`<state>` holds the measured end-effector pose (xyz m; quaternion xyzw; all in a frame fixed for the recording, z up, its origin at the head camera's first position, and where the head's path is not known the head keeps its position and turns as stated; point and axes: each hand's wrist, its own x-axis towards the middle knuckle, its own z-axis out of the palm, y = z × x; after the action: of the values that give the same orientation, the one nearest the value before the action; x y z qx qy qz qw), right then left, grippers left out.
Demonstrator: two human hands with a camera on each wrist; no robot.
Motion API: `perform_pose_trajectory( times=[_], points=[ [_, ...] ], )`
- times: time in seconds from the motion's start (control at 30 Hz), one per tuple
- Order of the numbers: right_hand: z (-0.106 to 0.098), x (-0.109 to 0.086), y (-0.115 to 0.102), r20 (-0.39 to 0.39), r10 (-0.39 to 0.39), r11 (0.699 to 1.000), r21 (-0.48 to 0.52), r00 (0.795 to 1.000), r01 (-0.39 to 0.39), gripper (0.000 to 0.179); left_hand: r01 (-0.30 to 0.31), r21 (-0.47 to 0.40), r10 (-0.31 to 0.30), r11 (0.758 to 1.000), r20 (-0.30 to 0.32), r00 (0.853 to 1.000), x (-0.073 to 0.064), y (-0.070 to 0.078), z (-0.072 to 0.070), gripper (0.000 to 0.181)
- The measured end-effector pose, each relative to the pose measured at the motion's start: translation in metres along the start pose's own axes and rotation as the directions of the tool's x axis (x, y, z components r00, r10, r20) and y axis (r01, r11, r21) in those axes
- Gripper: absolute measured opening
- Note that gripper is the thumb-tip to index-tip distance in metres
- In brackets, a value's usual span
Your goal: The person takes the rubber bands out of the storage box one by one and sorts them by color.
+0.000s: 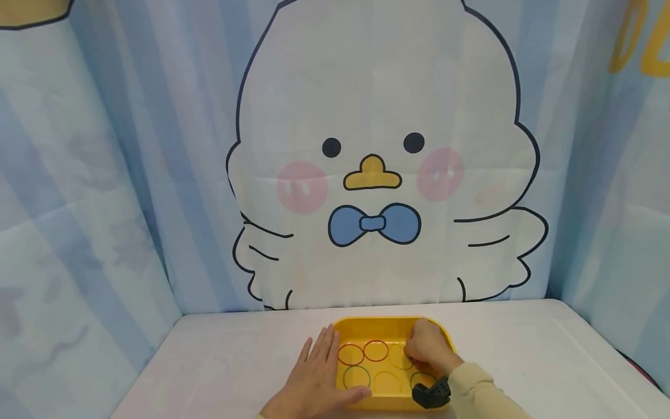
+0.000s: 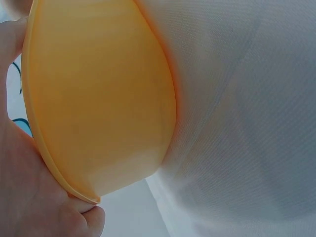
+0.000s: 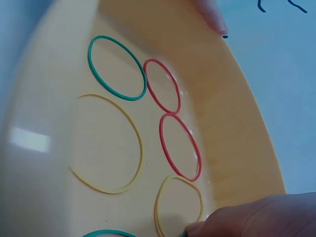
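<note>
A yellow tray (image 1: 389, 402) stands on the table with several thin rubber bands laid out flat on its floor. My left hand (image 1: 316, 372) rests along the tray's left side, fingers straight, the thumb reaching over the front rim. In the left wrist view that hand lies against the rim above the outer wall. My right hand (image 1: 430, 346) is inside the tray at its far right corner, fingers curled. At its fingertip (image 3: 197, 228) shows a small bit of a dark green band, most of it hidden by the hand. A yellow rubber band (image 3: 157, 212) lies right beside that fingertip.
Two red rubber bands (image 3: 180, 146) lie touching end to end, with a green rubber band (image 3: 117, 95) beside them. Another yellow band (image 3: 141, 148) and a second green band (image 3: 108, 230) lie nearby. Behind the white table (image 1: 235, 349) hangs a printed curtain (image 1: 377, 87).
</note>
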<state>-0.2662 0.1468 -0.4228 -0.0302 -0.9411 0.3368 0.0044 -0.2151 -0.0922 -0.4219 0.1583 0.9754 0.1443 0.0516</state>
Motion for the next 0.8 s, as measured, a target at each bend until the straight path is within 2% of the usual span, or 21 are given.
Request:
perform_pose_trajectory(
  times=[0.27,0.5,0.67,0.8],
  points=[
    [-0.005,0.004,0.003,0.057,0.066,0.995,0.070,0.996,-0.070,0.023,-0.006,0.002,0.006,1.000,-0.005,1.000,0.000,0.001,-0.001,0.122],
    [-0.011,0.004,0.002,0.077,0.053,0.994,0.094,0.996,-0.060,0.012,-0.001,-0.008,0.001,1.000,-0.016,1.000,0.001,0.001,0.000,0.123],
    [-0.013,0.005,0.001,0.084,0.052,0.993,0.098,0.995,-0.060,0.010,0.018,-0.030,-0.018,0.999,-0.017,1.000,0.004,0.001,0.001,0.123],
    [-0.015,0.005,0.000,0.098,0.052,0.987,0.145,0.994,-0.066,0.008,0.025,-0.039,-0.026,0.999,-0.017,1.000,0.006,0.003,0.002,0.123]
  ],
)
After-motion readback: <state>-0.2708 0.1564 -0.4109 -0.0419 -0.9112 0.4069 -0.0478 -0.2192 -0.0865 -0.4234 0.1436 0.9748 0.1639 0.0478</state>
